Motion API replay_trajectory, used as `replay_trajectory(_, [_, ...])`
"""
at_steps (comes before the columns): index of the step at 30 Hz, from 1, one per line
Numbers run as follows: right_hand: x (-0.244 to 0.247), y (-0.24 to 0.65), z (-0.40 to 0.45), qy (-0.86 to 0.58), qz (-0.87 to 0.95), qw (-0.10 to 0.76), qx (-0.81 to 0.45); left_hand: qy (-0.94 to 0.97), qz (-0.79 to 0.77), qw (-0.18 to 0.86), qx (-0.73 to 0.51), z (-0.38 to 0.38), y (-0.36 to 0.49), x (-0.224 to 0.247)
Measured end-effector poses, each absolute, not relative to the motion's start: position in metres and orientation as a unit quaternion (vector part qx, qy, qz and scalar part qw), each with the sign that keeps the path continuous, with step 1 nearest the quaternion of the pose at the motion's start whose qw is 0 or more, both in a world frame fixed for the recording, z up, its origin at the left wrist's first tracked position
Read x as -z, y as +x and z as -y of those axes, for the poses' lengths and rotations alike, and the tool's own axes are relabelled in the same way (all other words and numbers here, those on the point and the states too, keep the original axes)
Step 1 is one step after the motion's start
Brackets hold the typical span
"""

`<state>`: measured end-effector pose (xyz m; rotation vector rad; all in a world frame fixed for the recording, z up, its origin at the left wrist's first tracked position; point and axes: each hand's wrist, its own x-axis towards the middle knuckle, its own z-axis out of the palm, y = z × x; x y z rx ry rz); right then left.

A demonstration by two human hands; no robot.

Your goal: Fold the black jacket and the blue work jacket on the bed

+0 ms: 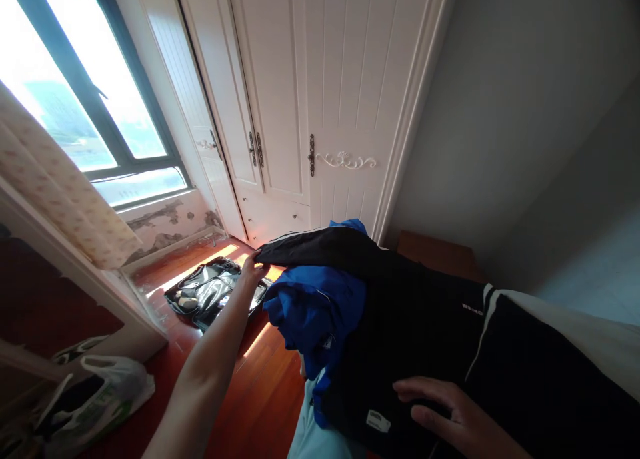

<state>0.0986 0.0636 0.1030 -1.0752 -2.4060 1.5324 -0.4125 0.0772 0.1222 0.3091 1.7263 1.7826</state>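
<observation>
A black garment [415, 319] with white piping and a small white label is spread out in front of me. My left hand [254, 264] is closed on the far left end of its sleeve, with the arm stretched forward. Over the lower right part of the black cloth is my right hand [445, 405], its thumb and fingers apart. Bunched blue clothing [315, 305] lies beside and partly beneath the black garment, hanging at its left side.
An open suitcase [215, 289] with things inside lies on the red wooden floor [265, 385]. White wardrobe doors [280, 92] stand ahead. A white plastic bag [107, 395] is at lower left, below a curtain [60, 185] and window.
</observation>
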Motion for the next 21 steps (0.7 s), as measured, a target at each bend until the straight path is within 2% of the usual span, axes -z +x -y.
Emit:
replay_trajectory(5, [-0.122, 0.073, -0.094, -0.275, 0.814, 0.086, -0.504, 0.084, -0.592, 0.298, -0.744, -0.073, -0.440, -0.156])
replay_trajectory(11, [-0.140, 0.003, -0.172, -0.229, 0.788, 0.288, -0.493, 0.119, -0.441, 0.283, -0.844, -0.068, -0.440, -0.211])
replay_trajectory(14, [-0.143, -0.021, -0.199, -0.251, 0.737, 0.348, -0.522, 0.194, -0.420, 0.264, -0.846, -0.074, -0.419, -0.253])
replay_trajectory(17, [-0.144, -0.023, -0.205, -0.262, 0.707, 0.368, -0.544, 0.263, -0.396, 0.253, -0.843, -0.080, -0.377, -0.302])
replay_trajectory(21, [-0.134, -0.001, -0.190, -0.271, 0.684, 0.346, -0.582, 0.387, -0.333, 0.280, -0.813, -0.082, -0.289, -0.353])
